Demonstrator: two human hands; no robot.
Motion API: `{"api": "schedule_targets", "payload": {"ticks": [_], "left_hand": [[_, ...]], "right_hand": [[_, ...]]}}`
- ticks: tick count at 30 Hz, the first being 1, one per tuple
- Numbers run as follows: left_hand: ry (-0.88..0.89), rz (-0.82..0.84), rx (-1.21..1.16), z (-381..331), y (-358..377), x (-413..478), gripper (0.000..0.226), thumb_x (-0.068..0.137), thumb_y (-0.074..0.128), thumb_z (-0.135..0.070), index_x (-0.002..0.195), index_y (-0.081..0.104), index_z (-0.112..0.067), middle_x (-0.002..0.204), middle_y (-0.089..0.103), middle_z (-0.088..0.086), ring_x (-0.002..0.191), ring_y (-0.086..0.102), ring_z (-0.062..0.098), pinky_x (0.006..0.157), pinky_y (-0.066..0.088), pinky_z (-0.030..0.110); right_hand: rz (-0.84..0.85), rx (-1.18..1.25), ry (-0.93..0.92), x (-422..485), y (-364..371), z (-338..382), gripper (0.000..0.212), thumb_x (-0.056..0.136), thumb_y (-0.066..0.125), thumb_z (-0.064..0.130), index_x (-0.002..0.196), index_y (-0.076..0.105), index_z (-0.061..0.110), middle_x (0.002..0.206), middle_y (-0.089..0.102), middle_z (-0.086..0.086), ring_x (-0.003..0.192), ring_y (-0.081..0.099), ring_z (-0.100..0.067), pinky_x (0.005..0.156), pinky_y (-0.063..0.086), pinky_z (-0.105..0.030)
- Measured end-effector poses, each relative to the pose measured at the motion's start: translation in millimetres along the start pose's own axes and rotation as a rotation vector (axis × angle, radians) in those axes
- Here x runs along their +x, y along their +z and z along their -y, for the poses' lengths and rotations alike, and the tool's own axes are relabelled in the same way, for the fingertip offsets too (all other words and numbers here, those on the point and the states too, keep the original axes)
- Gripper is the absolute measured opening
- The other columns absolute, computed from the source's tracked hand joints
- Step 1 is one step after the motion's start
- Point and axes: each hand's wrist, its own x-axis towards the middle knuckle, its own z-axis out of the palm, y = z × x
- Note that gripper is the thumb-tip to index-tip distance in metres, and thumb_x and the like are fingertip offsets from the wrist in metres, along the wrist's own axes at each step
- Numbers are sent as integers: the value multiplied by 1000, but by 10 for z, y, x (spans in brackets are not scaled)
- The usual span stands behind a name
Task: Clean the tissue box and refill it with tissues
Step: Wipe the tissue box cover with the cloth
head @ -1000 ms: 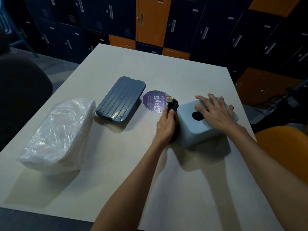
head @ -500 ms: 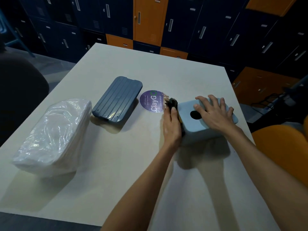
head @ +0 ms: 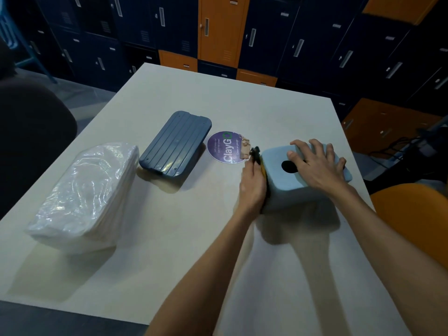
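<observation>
Left hand (head: 253,187) stands on edge, gripping, while right hand (head: 317,166) lies palm-down, fingers (head: 316,147) spread.

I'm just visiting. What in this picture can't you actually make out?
All in the head view:
Wiping item: cloth or sponge is unclear; the left hand covers most of it against the tissue box.
Inside the box: its round opening shows only black.
Small print on the ClayGo sticker: too small to read.
Tissue pack: glare on the wrap hides the sheets.
</observation>
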Motion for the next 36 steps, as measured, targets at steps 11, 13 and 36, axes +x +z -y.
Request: {"api": "schedule_targets", "payload": {"ticks": [11,13,36], "left_hand": [[300,90,-23,426,117,-858,54,104,40,-27,143,19,-58,159,25,-9,147,24,17,118,28,41],[206,168,110,315,-64,-915,53,103,39,-33,145,17,-59,138,54,7,125,53,35,96,50,34],[-66,-16,-32,14,114,-339,52,102,23,-50,151,25,-31,150,42,2,137,38,26,110,29,36]], "right_hand": [[4,8,0,14,-14,-26,43,96,22,60,137,22,48,153,15,1,143,4,-36,109,5,-65],[-1,9,-1,1,-20,-31,43,95,21,61,136,22,49,153,15,1,143,4,-36,109,5,-65],[-27,-5,39,-1,-11,-20,40,96,24,56,134,25,44,150,18,-1,141,9,-38,107,9,-64]]}}
